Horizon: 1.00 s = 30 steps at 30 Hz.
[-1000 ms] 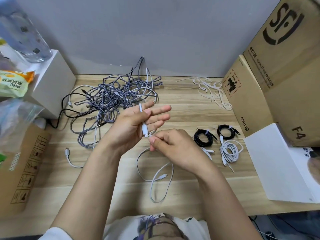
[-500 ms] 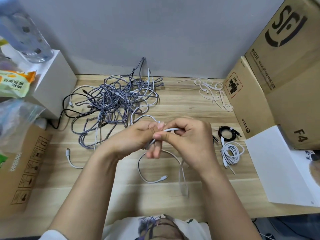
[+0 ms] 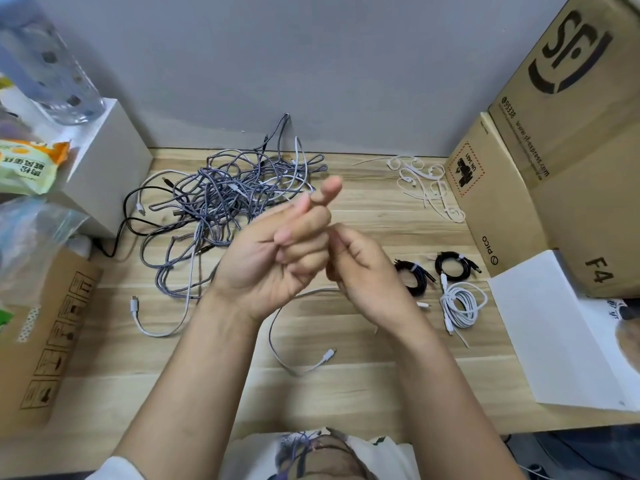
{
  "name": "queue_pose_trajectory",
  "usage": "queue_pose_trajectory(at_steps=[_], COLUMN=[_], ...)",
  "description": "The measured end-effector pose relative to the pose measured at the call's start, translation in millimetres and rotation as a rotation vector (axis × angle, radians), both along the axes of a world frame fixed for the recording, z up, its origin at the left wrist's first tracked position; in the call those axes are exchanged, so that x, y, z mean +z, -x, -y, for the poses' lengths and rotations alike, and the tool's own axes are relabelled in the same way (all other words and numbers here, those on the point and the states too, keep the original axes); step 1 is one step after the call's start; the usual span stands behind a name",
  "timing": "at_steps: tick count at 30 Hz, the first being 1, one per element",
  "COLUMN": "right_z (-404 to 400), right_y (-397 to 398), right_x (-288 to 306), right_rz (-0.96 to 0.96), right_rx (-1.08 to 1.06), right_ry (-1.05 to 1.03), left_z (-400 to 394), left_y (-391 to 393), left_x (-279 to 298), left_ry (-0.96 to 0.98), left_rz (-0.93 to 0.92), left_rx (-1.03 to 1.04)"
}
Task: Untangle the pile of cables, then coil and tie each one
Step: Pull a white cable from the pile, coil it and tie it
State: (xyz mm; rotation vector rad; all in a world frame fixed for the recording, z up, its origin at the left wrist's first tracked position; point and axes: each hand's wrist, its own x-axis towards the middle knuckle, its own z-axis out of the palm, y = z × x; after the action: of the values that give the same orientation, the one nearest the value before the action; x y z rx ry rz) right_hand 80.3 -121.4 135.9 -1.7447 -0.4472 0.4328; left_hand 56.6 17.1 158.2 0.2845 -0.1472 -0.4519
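Head view: your left hand has risen since a moment ago, fingers curled, apparently winding white cable; right hand pinches it alongside. Slack loop shorter now, plug end on desk. Coiling underway; tangled pile waits behind.

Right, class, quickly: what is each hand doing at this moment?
Left hand: fingers curled, probably holding the white cable; the grip is hidden.
Right hand: curled too; cannot tell.

Two hands; two black coils; one white coil; one tangled pile.
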Motion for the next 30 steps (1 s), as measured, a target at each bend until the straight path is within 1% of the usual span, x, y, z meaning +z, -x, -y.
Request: queue_pose_trajectory(at_steps=[1,2,4,5,7,8,11,14,18,19,20,23,26,28,30], right_z=[0,0,0,1,1,2,5,6,7,7,8,11,9,8,8], right_y=[2,3,7,8,11,12,15,15,15,14,14,11,12,12,9], right_x=[0,0,3,5,9,10,14,17,18,19,19,19,21,23,26], right_rz=[0.009,0.018,0.07,0.112,0.168,0.18,0.188,0.215,0.22,0.214,0.195,0.137,0.14,0.115,0.131], right_rx=[0.035,0.075,0.127,0.135,0.143,0.145,0.156,0.141,0.009,-0.018,-0.039,-0.09,-0.169,-0.188,-0.172], right_ry=[0.082,0.164,0.337,0.42,0.532,0.555,0.559,0.554,0.382,0.356,0.325,0.192,0.089,-0.04,-0.156], left_z=[2,5,13,15,19,21,19,15,10,10,11,13,7,1,-6], left_y=[-3,-6,-8,-6,-2,-2,-2,1,6,6,7,12,13,12,12], left_x=[1,2,0,-4,-9,-11,-15,-19,-23,-22,-21,-19,-22,-24,-24], left_ry=[-0.033,-0.118,-0.435,-0.541,-0.679,-0.711,-0.796,-0.957,-1.283,-1.327,-1.334,-1.218,-1.017,-0.889,-0.727], left_rz=[-0.03,-0.069,-0.126,-0.106,-0.057,-0.041,0.002,0.043,0.054,0.053,0.049,0.091,0.112,0.149,0.198], left_rx=[0.075,0.169,0.382,0.443,0.453,0.437,0.432,0.376,0.287,0.255,0.219,0.093,0.006,-0.095,-0.205])
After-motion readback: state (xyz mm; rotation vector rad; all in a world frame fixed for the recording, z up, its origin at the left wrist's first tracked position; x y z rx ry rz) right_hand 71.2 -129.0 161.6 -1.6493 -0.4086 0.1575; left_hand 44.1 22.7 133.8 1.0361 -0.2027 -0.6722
